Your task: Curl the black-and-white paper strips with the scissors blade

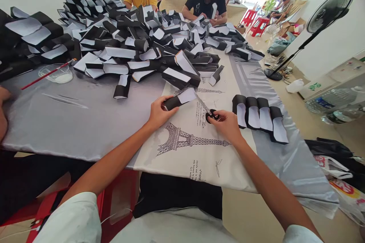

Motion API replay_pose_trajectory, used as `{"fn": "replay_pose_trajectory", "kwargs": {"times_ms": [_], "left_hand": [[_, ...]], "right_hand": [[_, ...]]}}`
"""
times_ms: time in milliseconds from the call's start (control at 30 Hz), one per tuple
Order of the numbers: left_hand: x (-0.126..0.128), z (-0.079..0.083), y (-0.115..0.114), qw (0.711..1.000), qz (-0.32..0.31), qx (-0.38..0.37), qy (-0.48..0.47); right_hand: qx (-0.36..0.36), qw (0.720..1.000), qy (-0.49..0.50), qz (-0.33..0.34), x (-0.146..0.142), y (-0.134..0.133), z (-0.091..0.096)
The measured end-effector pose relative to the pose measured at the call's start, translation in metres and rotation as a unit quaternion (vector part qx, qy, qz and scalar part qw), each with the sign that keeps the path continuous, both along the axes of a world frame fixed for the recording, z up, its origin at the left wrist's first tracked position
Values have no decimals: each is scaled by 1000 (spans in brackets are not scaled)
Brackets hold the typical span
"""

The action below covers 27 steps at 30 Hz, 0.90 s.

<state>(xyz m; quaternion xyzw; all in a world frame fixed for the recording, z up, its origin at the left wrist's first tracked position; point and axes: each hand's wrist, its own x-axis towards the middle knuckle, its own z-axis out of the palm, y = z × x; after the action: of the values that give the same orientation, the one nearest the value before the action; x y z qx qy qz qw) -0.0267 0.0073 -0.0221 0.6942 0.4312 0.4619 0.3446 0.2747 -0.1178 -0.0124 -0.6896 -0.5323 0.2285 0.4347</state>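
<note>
My left hand (162,113) is closed around a folded black-and-white piece (186,97) shaped like a small slipper, its white flap pointing right. In my right hand (228,124) is a pair of scissors (202,102), fingers at the black handles. The blades reach to the tip of the white flap; whether they touch it I cannot tell. To the right of that hand, several similar pieces (259,115) lie side by side in a row. Beneath both hands spreads a cream cloth (176,167) printed with Eiffel Towers.
A large heap of similar pieces (137,45) covers the table's far side. At left, a red brush (48,74) rests across a clear bowl (61,74) of white stuff. Two people sit opposite; another person's hand (3,97) shows at the left edge. A standing fan (327,13) is right.
</note>
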Motion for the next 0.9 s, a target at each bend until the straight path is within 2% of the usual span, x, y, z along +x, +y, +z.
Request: {"fn": "replay_pose_trajectory", "kwargs": {"times_ms": [100,333,533,767,900], "left_hand": [[0,2,-1,1000,5,0,5],[-1,4,0,1000,7,-9,3],[-2,4,1,1000,4,-20,1],[-2,6,1,1000,3,-24,2],[-2,6,2,1000,5,-22,3]], "right_hand": [[15,999,-50,13,-2,0,-1],[-27,996,-83,13,-2,-1,1],[-30,992,-118,13,2,0,1],[-39,993,-101,48,6,-1,3],[-32,995,-93,29,5,0,4]]}}
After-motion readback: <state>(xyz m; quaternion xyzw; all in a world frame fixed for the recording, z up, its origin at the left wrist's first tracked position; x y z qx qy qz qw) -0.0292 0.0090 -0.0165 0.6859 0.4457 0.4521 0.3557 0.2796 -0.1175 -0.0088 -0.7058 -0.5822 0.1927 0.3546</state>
